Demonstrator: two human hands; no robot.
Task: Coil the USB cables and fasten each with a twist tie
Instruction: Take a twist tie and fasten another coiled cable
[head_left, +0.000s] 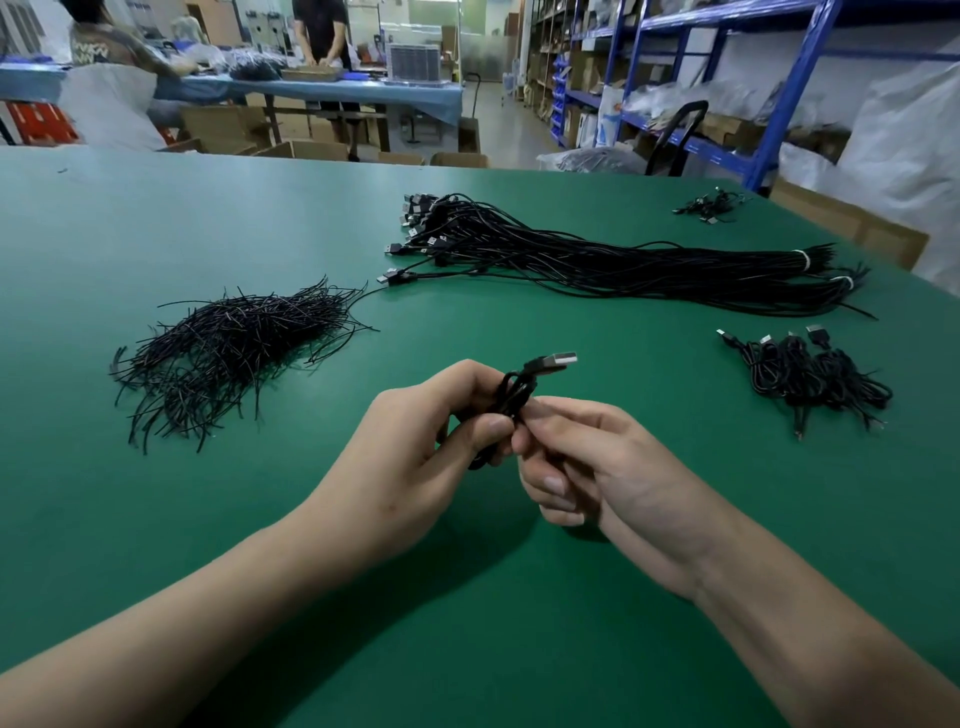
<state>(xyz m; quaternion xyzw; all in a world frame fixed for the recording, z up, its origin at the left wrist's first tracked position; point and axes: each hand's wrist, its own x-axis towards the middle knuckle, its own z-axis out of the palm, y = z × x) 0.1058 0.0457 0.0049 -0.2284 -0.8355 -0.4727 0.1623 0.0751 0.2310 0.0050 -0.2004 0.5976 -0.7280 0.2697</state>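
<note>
A coiled black USB cable (519, 387) is pinched between both hands above the green table (156, 519), its silver plug sticking up to the right. My left hand (415, 447) wraps the coil from the left, thumb across it. My right hand (587, 462) grips the coil's right side with thumb and fingertips. A heap of black twist ties (228, 353) lies to the left. A long bundle of uncoiled USB cables (597, 254) stretches across the far middle. A small pile of coiled cables (810, 371) lies at the right.
A few more cables (709, 205) lie at the far right corner of the table. Blue shelving (769, 130) with boxes and bags stands to the right. Two people work at a blue table (337, 88) in the background.
</note>
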